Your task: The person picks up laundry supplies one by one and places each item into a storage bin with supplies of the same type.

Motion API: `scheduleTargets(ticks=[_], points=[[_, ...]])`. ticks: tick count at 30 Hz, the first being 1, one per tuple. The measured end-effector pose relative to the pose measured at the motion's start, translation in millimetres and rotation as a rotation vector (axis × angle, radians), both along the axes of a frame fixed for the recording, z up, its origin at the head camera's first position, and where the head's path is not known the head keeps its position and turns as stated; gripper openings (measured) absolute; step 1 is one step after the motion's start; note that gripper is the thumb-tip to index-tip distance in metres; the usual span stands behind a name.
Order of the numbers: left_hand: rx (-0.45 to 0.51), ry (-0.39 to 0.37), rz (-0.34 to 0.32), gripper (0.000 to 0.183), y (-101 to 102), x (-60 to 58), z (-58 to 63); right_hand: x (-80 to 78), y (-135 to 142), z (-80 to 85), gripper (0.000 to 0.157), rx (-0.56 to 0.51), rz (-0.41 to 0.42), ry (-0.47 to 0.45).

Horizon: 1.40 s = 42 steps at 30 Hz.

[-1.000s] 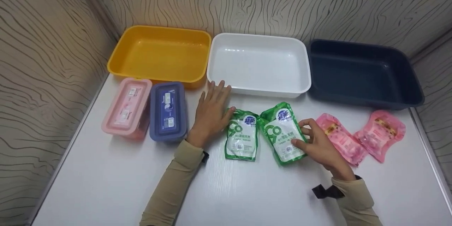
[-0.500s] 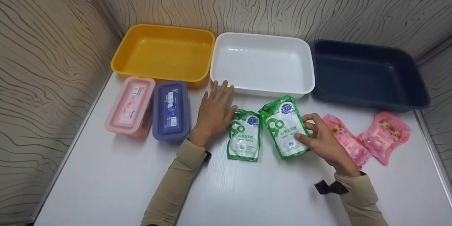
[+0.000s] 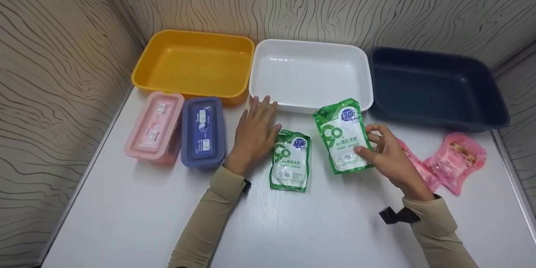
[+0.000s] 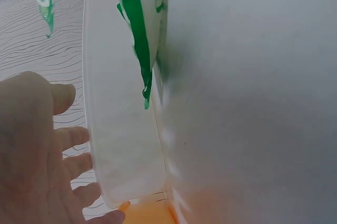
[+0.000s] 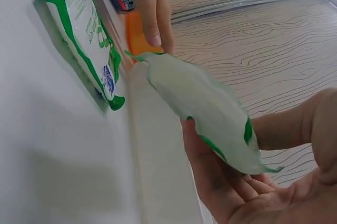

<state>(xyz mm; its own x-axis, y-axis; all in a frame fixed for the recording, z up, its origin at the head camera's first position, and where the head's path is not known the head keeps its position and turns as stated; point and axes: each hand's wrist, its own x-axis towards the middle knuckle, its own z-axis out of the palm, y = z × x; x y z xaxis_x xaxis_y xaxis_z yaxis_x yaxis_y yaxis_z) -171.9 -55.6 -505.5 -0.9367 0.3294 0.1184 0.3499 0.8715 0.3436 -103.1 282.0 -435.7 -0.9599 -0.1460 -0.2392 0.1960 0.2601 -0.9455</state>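
Observation:
In the head view my right hand [image 3: 391,161] pinches a green-and-white detergent pouch [image 3: 341,134] between thumb and fingers, along its right side. The right wrist view shows this pouch [image 5: 202,105] edge-on, raised off the table. A second, matching pouch [image 3: 289,165] lies on the table to its left. My left hand [image 3: 253,138] is spread with straight fingers, its tips by the front rim of the white tub [image 3: 310,106]. It holds nothing, and its thumb is close to the top of the lying pouch.
A yellow tub [image 3: 192,92] and a dark blue tub [image 3: 439,121] flank the white one. Left of my left hand stand a pink lidded box [image 3: 155,127] and a blue lidded box [image 3: 203,132]. Pink pouches [image 3: 456,161] lie at the right, partly behind my right hand.
The right hand has lifted its detergent pouch off the table and moved it up and slightly right, away from the other pouch and towards the white tub. The left hand has stayed in place.

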Motion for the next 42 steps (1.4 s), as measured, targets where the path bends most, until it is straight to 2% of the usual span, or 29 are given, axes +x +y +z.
scheduleTargets(ticks=[8, 12, 17, 23, 33, 38, 42], points=[[-0.036, 0.012, 0.01, 0.065, 2.1, -0.5, -0.1, -10.9, 9.5, 9.2, 0.043, -0.095, 0.007, 0.036], [-0.037, 0.01, 0.011, 0.065, 2.6, -1.0, -0.7, -16.1, 19.0, 14.7, 0.043, -0.097, 0.003, 0.069], [-0.032, 0.007, 0.004, 0.065, 0.6, -1.7, -0.3, -24.9, 28.1, 21.6, 0.041, -0.073, -0.045, 0.086], [-0.038, 0.011, 0.028, 0.065, -5.2, -1.2, 1.9, -39.4, 23.4, 23.9, 0.042, 0.019, -0.046, 0.063], [-0.019, 0.023, 0.023, 0.064, -5.2, 0.1, 0.7, -56.0, 16.3, 25.0, 0.043, -0.046, -0.08, 0.046], [-0.015, 0.033, 0.02, 0.062, -1.7, -1.0, 0.6, -63.1, 15.3, 25.3, 0.043, -0.035, -0.114, 0.089], [-0.031, 0.034, 0.017, 0.061, -0.1, -1.6, 0.5, -66.6, 15.3, 26.0, 0.045, -0.023, -0.133, 0.088]])
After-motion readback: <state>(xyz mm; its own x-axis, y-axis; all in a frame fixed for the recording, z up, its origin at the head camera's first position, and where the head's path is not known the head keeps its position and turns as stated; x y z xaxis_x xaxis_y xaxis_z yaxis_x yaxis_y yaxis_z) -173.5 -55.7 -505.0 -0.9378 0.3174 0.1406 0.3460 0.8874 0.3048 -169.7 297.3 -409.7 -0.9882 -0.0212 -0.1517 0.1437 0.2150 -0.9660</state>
